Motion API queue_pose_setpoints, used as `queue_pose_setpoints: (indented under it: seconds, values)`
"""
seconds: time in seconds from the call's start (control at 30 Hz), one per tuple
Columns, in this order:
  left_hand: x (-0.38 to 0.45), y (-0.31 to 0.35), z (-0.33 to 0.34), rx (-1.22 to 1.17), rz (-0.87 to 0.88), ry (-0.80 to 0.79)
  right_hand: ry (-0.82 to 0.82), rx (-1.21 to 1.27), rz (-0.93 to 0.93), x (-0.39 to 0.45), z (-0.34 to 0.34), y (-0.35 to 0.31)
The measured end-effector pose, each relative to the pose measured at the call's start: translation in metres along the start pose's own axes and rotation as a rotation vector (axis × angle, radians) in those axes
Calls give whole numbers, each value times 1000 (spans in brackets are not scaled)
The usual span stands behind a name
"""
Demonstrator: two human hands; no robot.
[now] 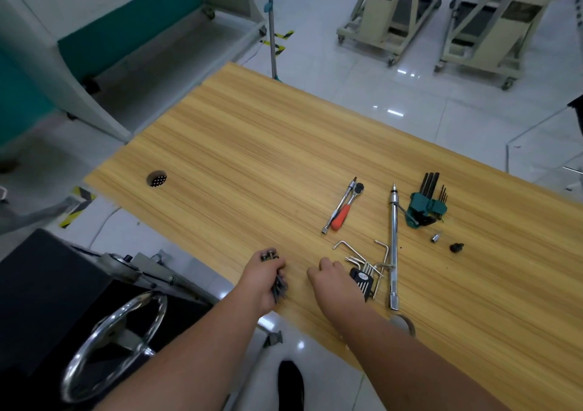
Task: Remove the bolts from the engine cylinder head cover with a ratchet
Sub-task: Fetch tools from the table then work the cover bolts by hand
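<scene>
My left hand [263, 279] grips a bundle of several dark bolts [277, 279] at the near edge of the wooden table [252, 145]; bolt heads stick out past my fingers. My right hand [329, 279] rests on the table just right of it, fingers curled, touching a black holder of silver hex keys [362, 276]; I cannot tell whether it holds anything. A ratchet with a red handle [347, 207] lies farther back beside a silver extension bar [339, 207]. The cylinder head cover is not recognisable in view.
A long silver bar [393, 246] lies right of the hex keys. A green hex key holder [426, 202], a small silver socket [436, 238] and a black bit [456, 247] sit at the right. A chrome wheel [113, 347] on a dark stand is at lower left.
</scene>
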State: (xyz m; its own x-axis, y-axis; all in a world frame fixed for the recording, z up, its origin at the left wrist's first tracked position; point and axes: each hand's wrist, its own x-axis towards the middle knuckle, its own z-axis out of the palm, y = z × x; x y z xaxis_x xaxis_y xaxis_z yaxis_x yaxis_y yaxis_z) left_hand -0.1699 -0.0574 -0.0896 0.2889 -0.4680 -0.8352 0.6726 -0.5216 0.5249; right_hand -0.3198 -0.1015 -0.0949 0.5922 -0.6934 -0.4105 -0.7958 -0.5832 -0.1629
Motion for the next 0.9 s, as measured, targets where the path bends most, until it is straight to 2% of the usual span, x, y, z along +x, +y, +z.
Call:
queue_pose_setpoints:
  seconds: [0.2,0.37,0.57,0.7,0.8,0.9]
  values:
    - [-7,0,-10,-106,-114,-58,-6,41,63,7,-1,-6]
    - [-13,-3,-9,-49,-142,-105,-15,246,259,20,-10,0]
    - [-11,-10,-8,-19,-160,-107,148,867,534,17,-18,11]
    - [-13,-8,-7,2,-141,-123,153,1561,765,15,-25,9]
    - [-18,-2,-8,-5,-119,-143,124,1929,773,15,-36,1]
    - [-23,3,-17,-35,-118,-160,53,2087,692,15,-45,-15]
